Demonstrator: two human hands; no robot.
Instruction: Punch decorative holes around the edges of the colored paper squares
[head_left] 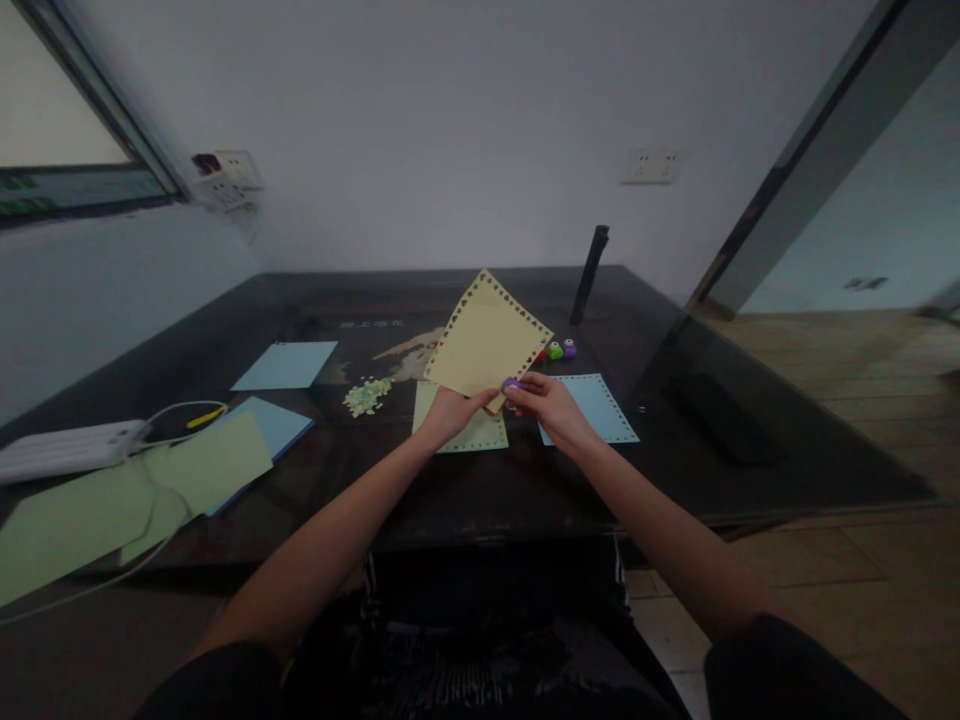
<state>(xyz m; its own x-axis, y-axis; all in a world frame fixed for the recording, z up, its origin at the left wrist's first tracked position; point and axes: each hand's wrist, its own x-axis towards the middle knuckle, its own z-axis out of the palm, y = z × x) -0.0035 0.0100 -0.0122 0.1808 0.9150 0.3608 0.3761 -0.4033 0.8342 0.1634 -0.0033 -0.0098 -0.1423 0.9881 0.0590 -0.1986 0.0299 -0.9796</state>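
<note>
My left hand (450,412) grips the lower corner of a pale yellow sheet of paper (487,335), which is held up and tilted above the table. Small punched holes run along the sheet's edges. At its lower right edge, my right hand (551,405) is closed around a small purple craft punch (512,384), which meets the paper there. Beneath the hands lie another yellow-green sheet (480,435) and a light blue sheet (600,405), both with holes along their borders. Beyond my right hand stand a green punch (555,351), a second purple punch (570,348) and a partly hidden red one.
Punched paper bits (367,396) form a pile left of centre on the dark table (337,500). A blue sheet (286,366), stacked green paper (210,465) and a white power strip (67,450) with cable lie left. A black upright post (589,275) stands behind; a dark flat object (720,418) lies right.
</note>
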